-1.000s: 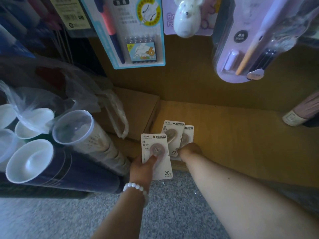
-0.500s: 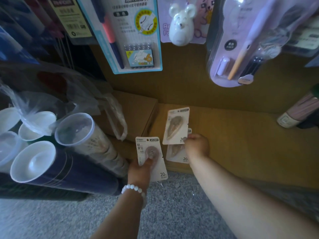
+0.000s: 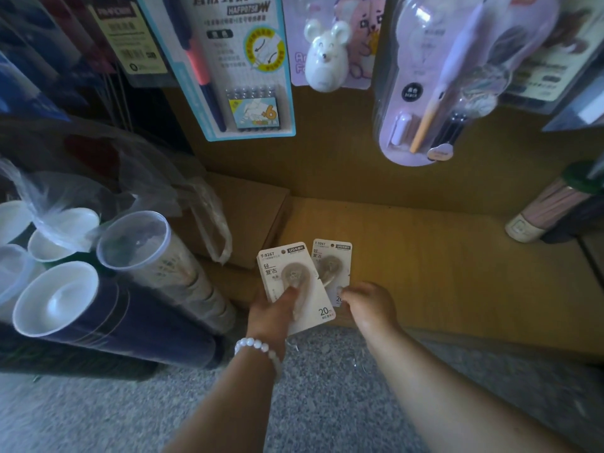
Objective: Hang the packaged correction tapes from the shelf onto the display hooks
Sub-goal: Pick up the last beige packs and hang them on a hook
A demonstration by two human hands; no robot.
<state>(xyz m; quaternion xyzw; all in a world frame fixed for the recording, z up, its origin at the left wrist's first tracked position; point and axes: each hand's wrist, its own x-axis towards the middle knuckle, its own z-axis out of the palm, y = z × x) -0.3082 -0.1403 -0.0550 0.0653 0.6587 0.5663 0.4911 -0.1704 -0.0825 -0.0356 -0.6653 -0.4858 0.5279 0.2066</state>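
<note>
Nearest, the left hand (image 3: pixel 277 313) grips 1 correction tape pack (image 3: pixel 295 284), thumb pressed on its blister, hiding the card's lower left corner. Beside it, the right hand (image 3: pixel 367 304) pinches the bottom edge of a second pack (image 3: pixel 331 268) lying at the front of the wooden shelf (image 3: pixel 441 266); its lower print is covered. Bare shelf lies open to the right. Left, capped tubes (image 3: pixel 108 289) and a plastic bag (image 3: pixel 98 191) crowd close. Farther up, a hanging pen pack (image 3: pixel 235 65) and a purple pack (image 3: pixel 441 83) are cut off at the top.
</note>
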